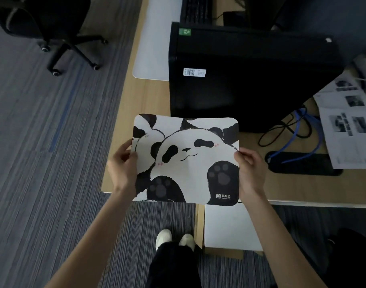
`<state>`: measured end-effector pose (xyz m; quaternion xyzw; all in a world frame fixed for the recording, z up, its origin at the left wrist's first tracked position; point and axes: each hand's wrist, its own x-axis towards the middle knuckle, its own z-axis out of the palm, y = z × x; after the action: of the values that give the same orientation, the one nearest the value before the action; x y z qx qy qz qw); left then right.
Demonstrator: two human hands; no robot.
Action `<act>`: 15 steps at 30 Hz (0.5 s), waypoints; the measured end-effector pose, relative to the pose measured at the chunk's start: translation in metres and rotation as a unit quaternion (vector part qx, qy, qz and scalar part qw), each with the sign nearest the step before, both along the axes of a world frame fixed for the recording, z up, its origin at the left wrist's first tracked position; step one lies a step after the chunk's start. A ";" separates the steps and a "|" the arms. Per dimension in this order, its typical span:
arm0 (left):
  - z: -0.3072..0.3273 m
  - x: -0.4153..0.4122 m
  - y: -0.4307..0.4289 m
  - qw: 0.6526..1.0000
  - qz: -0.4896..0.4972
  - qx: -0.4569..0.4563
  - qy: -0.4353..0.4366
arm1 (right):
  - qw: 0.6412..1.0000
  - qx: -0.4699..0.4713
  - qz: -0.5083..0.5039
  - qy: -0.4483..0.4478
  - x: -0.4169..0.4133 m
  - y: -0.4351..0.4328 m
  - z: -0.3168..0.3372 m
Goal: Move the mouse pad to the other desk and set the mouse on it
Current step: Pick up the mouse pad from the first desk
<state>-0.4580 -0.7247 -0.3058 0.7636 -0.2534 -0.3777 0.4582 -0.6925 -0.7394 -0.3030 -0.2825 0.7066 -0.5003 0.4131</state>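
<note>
Hands (pixel 123 165) (pixel 250 171) flank mouse pad (pixel 186 159).

Both hands, left (pixel 123 163) and right (pixel 250 169), grip the panda mouse pad (pixel 186 161) by its side edges above the desk (pixel 148 96).

The scene is dim and cool-toned, lit softly with no hard shadows. The black computer tower (pixel 250 80) is a nearly featureless dark mass, and the frame's corners sink into deep shade. The white panda-print mouse pad (pixel 186 159) is the brightest, sharpest area. Wide-angle distortion bends the pale wooden desk (pixel 148 100) edges and the striped grey carpet (pixel 42 142) lines outward. Fine detail is slightly soft and smeared.
</note>
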 end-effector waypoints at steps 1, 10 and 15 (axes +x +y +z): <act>0.008 0.006 0.004 1.000 0.007 -0.008 0.007 | 1.000 -0.011 0.005 -0.005 0.005 0.003 0.009; 0.102 0.073 0.051 0.992 0.067 -0.104 0.015 | 0.990 -0.083 0.074 -0.091 0.076 0.017 0.086; 0.155 0.126 0.068 0.982 0.095 -0.165 0.005 | 0.976 -0.131 0.128 -0.121 0.136 0.003 0.140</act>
<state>-0.3319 -0.6569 -0.1505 0.6960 -0.2368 -0.2891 0.6131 -0.5567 -0.7362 -0.1631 -0.3593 0.5377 -0.5617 0.5160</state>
